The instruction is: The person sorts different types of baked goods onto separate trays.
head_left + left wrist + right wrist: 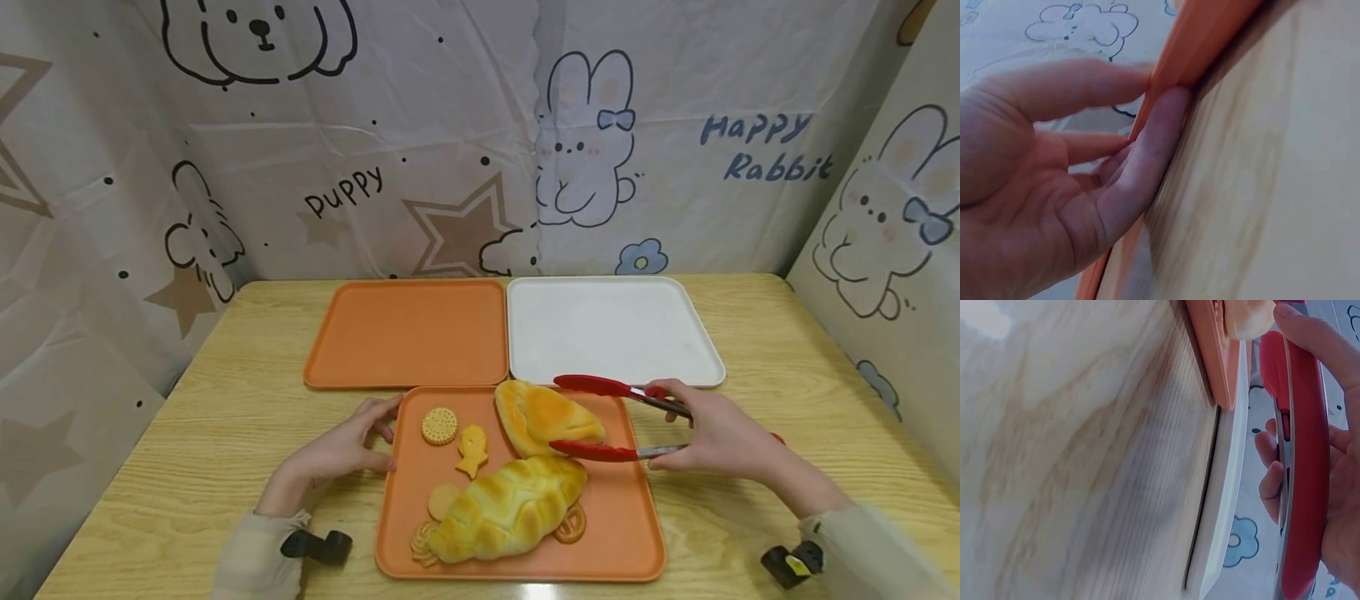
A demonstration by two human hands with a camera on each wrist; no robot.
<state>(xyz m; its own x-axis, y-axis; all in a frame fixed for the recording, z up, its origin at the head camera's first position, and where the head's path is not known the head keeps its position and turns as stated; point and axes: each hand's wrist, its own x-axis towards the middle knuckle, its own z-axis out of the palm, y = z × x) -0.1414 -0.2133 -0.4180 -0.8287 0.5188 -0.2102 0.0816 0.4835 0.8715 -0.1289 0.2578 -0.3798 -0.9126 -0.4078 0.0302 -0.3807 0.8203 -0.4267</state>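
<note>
My right hand point(720, 433) grips red-tipped tongs point(600, 452); their two arms are spread around the right part of a triangular bread point(551, 417) at the back of the near orange tray point(622, 558). In the right wrist view the hand point(1341, 469) holds the tongs' red handle point(1309, 469). Against the near tray's left edge rest the fingers of my left hand point(337, 450); the left wrist view shows that hand point(1072, 169) touching the orange rim point(1179, 56) with thumb and fingertips. A braided bread point(510, 510) lies in front of the triangular one.
On the near tray also lie a round cracker point(439, 426), a fish-shaped biscuit point(472, 451), a pretzel point(572, 525) and other biscuits beside the braided bread. Behind stand another orange tray point(412, 333) and a white tray point(611, 333), side by side. A printed cloth hangs at the back.
</note>
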